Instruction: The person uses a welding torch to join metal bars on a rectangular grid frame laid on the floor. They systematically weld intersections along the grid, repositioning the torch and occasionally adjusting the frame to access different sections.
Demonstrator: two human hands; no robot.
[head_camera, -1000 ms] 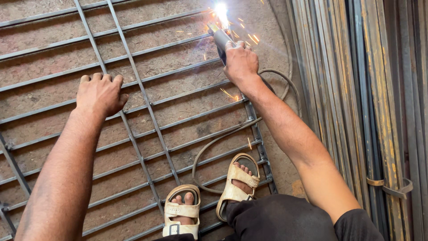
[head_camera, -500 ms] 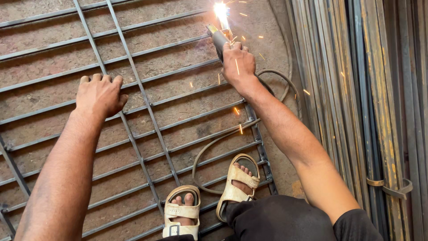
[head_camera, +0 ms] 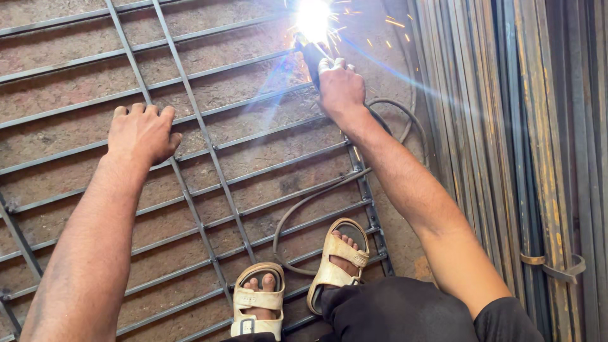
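A grey metal grille (head_camera: 209, 152) of thin bars lies flat on the ground. My left hand (head_camera: 140, 132) presses down on its bars, fingers curled over one bar. My right hand (head_camera: 340, 85) grips a dark welding holder (head_camera: 311, 56) whose tip touches the grille's far right edge. A bright white arc (head_camera: 314, 19) flares there and sparks fly outward. A grey cable (head_camera: 316, 199) runs from the holder back in a loop toward my feet.
My feet in pale sandals (head_camera: 297, 278) stand on the grille's near edge. Long metal strips and bars (head_camera: 506, 158) lie stacked along the right side, held by a metal band (head_camera: 557, 266). Rough brown ground (head_camera: 57, 126) shows between the bars.
The welding arc has grown much brighter, with a larger flare and more sparks. My right hand has shifted slightly. My left hand has stayed on the grille.
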